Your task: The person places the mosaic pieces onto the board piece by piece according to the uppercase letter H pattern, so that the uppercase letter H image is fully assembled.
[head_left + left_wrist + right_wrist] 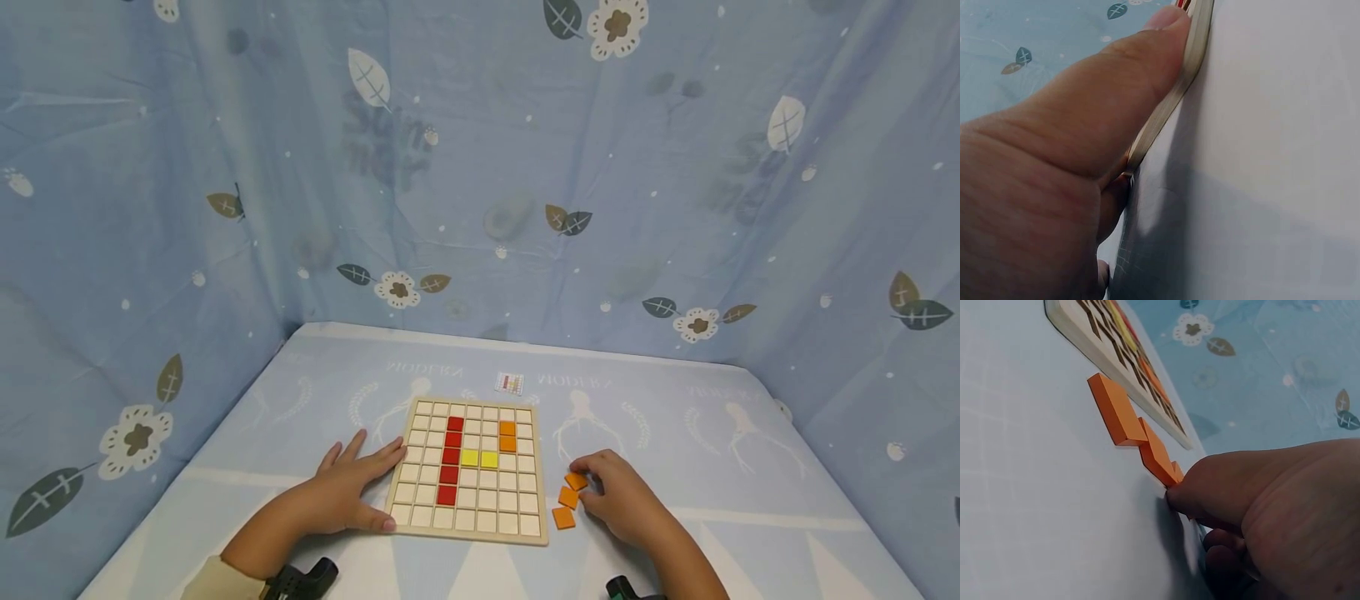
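Note:
A square wooden grid board (486,500) lies on the table, filled mostly with cream tiles. A column of several red tiles (451,456), two yellow tiles (479,458) and two orange tiles (507,436) stand out on it. My left hand (345,492) is spread at the board's left side, its thumb against the near left corner and its fingertips at the left edge. Right of the board, my right hand (622,500) pinches the farthest of three loose orange tiles (575,481), index finger and thumb at its edges. The two others (1116,412) lie in a slanting row towards me.
A small printed card (510,383) with a coloured grid pattern lies behind the board. The table (675,433) has a pale patterned cover. Blue flowered curtains (480,167) enclose it at the back and sides. Dark camera mounts (303,579) sit at both wrists.

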The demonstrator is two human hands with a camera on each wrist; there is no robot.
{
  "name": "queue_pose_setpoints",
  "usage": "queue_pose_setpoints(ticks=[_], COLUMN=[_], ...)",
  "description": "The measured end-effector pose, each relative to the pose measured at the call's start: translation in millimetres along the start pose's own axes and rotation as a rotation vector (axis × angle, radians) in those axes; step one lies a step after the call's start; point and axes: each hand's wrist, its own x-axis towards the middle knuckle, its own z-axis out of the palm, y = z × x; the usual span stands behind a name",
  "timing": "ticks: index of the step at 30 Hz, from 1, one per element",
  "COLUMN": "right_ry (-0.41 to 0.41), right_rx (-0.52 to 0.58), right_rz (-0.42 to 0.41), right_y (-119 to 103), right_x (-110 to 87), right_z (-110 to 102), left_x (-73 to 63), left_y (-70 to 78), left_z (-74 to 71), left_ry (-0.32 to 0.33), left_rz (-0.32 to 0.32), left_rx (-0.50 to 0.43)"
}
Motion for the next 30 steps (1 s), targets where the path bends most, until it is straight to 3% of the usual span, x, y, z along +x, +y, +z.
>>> queue_pose_setpoints(ticks=[18, 30], right_ry=[0.018, 0.041], right_rx=[-0.052, -0.058], right_rz=[0.044, 0.018], right_y=[0.0, 2.2], right_x=[4.4, 4.2], right_z=[0.4, 0.2], left_x=[-0.9, -2.0], left_y=[1.8, 2.3], left_z=[-2.0, -2.3], left_ry=[0.005, -0.002], left_rz=[0.014, 0.012], left_rx=[-0.002, -0.014])
